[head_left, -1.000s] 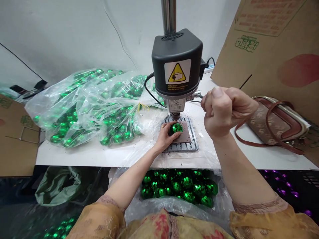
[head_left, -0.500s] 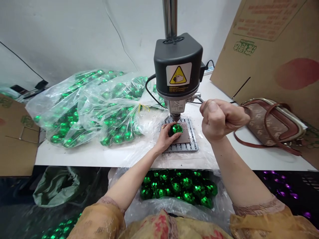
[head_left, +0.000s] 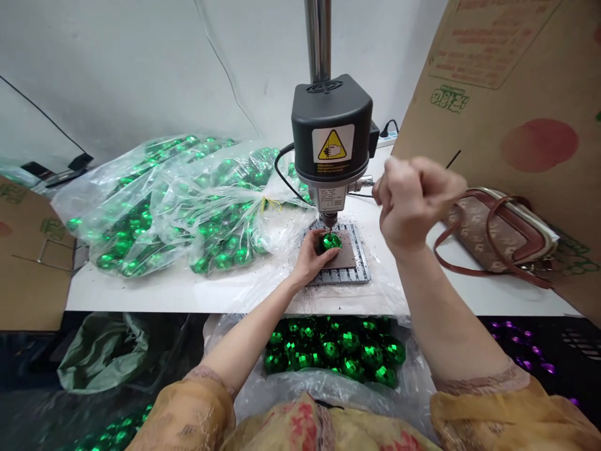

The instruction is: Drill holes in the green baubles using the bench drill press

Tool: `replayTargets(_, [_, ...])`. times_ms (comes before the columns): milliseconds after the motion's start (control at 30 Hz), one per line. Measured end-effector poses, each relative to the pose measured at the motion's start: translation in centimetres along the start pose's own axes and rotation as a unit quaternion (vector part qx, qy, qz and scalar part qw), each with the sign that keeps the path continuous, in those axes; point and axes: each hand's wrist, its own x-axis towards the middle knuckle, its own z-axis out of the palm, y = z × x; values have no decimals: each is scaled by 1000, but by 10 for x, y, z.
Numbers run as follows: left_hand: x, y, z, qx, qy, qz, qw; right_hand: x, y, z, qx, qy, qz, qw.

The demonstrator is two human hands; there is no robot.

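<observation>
My left hand is wrapped round a green faceted ball that rests on the ribbed metal base plate directly under the bit of a small bench drill press. My right hand is a closed fist around the thin metal feed lever at the right side of the drill head. The bit's tip sits just above the ball; contact cannot be made out.
Clear plastic bags of green balls lie on the white table to the left. An open bag of green balls sits below the table edge. A brown handbag and a cardboard box stand at right.
My right fist on the lever dipped, then rose and shifted slightly left. My left hand kept the ball in place under the bit.
</observation>
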Motion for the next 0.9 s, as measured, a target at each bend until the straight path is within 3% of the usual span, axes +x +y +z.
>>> replayTargets(133, [-18,15,-5,45,68,27,996,37,-13,21,56,8,46,997])
replayTargets(233, [-58,24,-18,102,58,133,984,47,-13,27,56,6,70,996])
replayTargets(300, [-94,22,-26,131,-34,222,966,48,-10,27,51,13,64,997])
replayTargets(400, [-144,5,-33,231,-238,306,893,46,-8,26,59,19,57,996])
replayTargets(467, [-165,-7,-36,290,-359,284,840,45,-7,26,82,23,49,995])
replayTargets(533, [-174,-14,-40,303,-433,231,817,44,-7,26,101,27,39,994])
replayTargets(600, [-171,-14,-45,265,-445,190,834,42,-8,26,103,20,39,994])
replayTargets(700, [-158,-9,-53,174,-411,129,886,40,-6,25,105,22,29,994])
replayTargets(733, [-153,-8,-55,153,-418,100,890,40,-5,25,106,25,22,994])
replayTargets(800, [-146,-6,-58,150,-480,48,863,40,-4,24,102,32,16,994])
replayTargets(900, [-139,-2,-61,199,-587,36,784,40,-2,23,88,30,25,995])
